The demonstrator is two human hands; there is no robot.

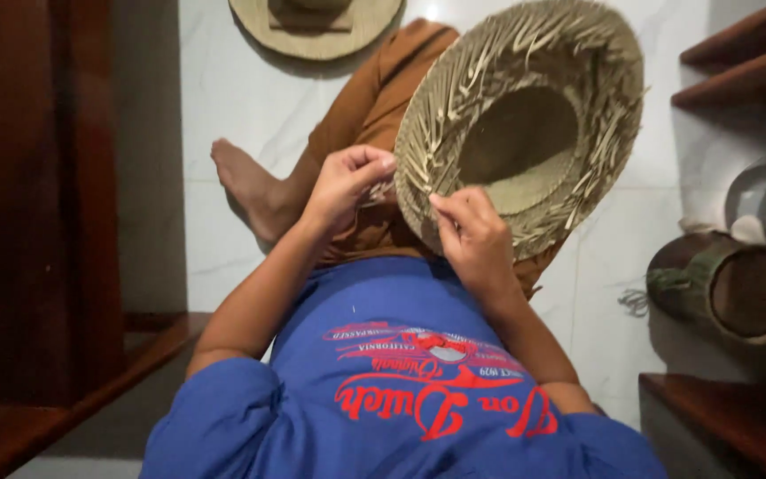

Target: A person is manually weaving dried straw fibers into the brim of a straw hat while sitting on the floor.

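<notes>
An unfinished woven straw hat (pixel 525 124), loose strand ends bristling, is held upside down over the lap. Its near brim edge is pinched by the left hand (pixel 347 182) and right hand (pixel 472 235), fingers closed. Strands are best kept taut and handled singly.

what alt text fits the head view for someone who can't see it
Seen from above, a seated person's left hand and right hand pinch the frayed brim of an unfinished woven straw hat on their lap. A finished hat lies on the white floor.
</notes>
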